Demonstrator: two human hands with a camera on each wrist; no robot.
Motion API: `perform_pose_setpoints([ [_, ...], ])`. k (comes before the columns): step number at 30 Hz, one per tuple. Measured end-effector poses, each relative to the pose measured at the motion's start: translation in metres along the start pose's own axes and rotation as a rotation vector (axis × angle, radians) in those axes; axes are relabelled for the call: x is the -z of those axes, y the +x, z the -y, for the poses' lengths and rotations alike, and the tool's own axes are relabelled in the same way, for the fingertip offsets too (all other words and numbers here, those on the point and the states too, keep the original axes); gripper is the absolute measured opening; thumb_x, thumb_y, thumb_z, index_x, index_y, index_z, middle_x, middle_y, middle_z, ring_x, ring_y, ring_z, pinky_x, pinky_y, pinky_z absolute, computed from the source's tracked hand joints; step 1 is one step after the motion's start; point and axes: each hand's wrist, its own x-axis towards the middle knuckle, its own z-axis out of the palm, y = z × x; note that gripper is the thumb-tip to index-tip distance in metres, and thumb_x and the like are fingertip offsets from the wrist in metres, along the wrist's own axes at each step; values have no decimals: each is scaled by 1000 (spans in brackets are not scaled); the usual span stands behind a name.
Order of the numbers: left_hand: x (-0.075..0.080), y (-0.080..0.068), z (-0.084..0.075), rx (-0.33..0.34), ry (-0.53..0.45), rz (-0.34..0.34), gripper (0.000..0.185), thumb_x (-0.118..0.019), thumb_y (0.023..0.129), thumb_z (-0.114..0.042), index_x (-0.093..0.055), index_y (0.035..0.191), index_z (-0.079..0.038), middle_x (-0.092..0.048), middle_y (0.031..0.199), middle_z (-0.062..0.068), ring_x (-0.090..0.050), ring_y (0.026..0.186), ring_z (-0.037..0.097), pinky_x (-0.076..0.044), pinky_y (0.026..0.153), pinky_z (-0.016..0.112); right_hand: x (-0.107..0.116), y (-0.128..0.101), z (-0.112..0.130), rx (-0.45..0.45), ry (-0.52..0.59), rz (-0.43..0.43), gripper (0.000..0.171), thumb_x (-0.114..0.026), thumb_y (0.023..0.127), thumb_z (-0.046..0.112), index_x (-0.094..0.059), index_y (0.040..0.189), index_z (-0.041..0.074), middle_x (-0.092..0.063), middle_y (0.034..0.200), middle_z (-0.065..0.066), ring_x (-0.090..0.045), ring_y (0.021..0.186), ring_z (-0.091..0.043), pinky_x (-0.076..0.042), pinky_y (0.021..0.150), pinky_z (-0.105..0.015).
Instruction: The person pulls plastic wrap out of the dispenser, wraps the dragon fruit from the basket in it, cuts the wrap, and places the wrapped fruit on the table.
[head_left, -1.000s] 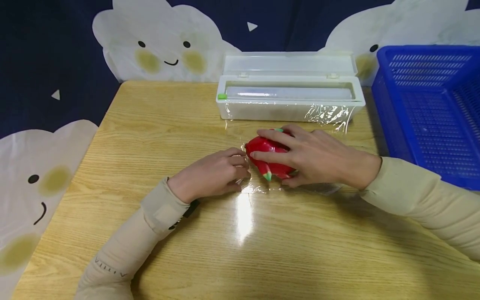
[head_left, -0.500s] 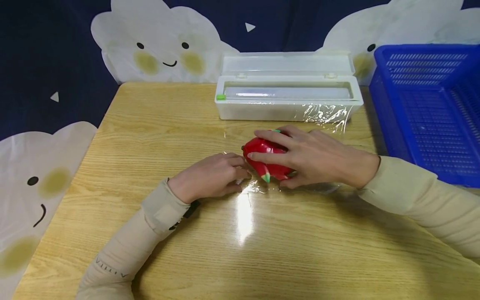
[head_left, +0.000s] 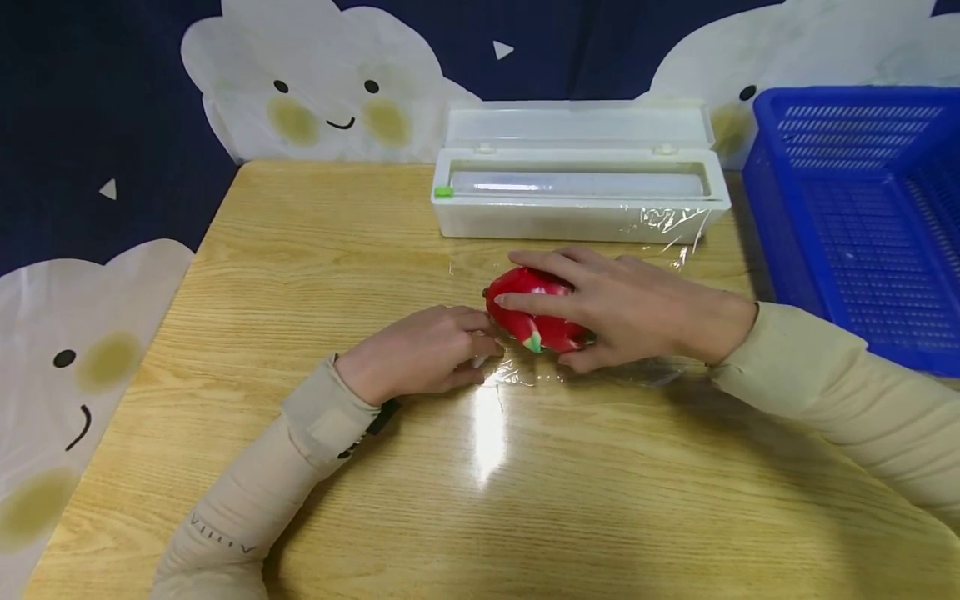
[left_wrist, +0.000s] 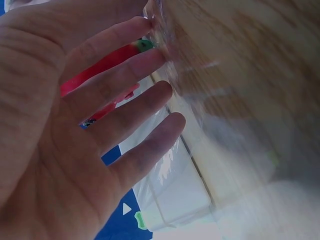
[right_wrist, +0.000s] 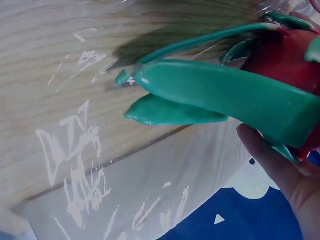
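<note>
A red toy dragon fruit [head_left: 547,332] with green leaf tips lies on a sheet of cling film [head_left: 525,371] spread over the wooden table [head_left: 300,267]. My right hand [head_left: 622,310] grips the fruit from above, fingers curled over its top and thumb at its near side. The right wrist view shows the green leaves [right_wrist: 225,95] close up, a finger [right_wrist: 285,170] under them and wrinkled film [right_wrist: 80,150] on the wood. My left hand [head_left: 427,350] rests on the table just left of the fruit. Its relaxed fingers [left_wrist: 125,100] touch the crumpled film edge [left_wrist: 165,45].
A white cling-film dispenser box [head_left: 577,196] stands with its lid up behind the fruit, film trailing from its front right. A blue plastic basket [head_left: 862,217] sits at the right edge. Dark fabric with white cloud faces hangs behind and to the left.
The right hand has turned the fruit slightly away from me, so its green tip sits higher. The left hand has barely moved.
</note>
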Motion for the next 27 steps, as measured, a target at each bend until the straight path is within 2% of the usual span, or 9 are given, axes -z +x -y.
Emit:
perform_pose_setpoints([
  [4, -1, 1, 0, 5, -11, 10, 19, -71, 98, -20, -77, 115, -13, -76, 117, 2, -69, 115, 19, -58, 103, 35, -1, -1, -1, 4, 16, -14, 84, -84, 78, 49, -49, 153, 32, -38, 165, -11, -50, 137, -41, -65, 80, -51],
  [9, -1, 1, 0, 7, -11, 8, 20, -71, 98, -20, -76, 116, -13, -76, 115, 1, -69, 112, 18, -59, 101, 34, -2, -1, -2, 18, 32, -36, 83, -84, 77, 48, -51, 152, 31, -41, 162, -12, -52, 134, -41, -65, 81, -50],
  [14, 0, 0, -1, 18, -4, 18, 22, -72, 97, -21, -76, 117, -13, -75, 117, 2, -69, 114, 18, -58, 103, 35, -1, 1, -3, 8, 60, -33, 84, -83, 77, 47, -50, 152, 30, -42, 162, -13, -53, 135, -38, -62, 91, -52],
  [21, 1, 0, -2, 10, 5, 10, 22, -72, 97, -21, -76, 117, -13, -76, 116, 2, -69, 113, 18, -58, 101, 35, -1, 1, -5, -21, 90, 12, 91, -81, 79, 49, -39, 159, 34, -34, 167, -11, -48, 142, -38, -59, 100, -56],
  [27, 0, 0, -2, -11, 37, -5, 22, -71, 98, -22, -76, 117, -13, -75, 118, 3, -69, 116, 20, -58, 103, 36, 2, 2, -8, -66, 137, 20, 100, -82, 78, 57, -35, 161, 29, -29, 168, -13, -48, 144, -41, -61, 98, -55],
])
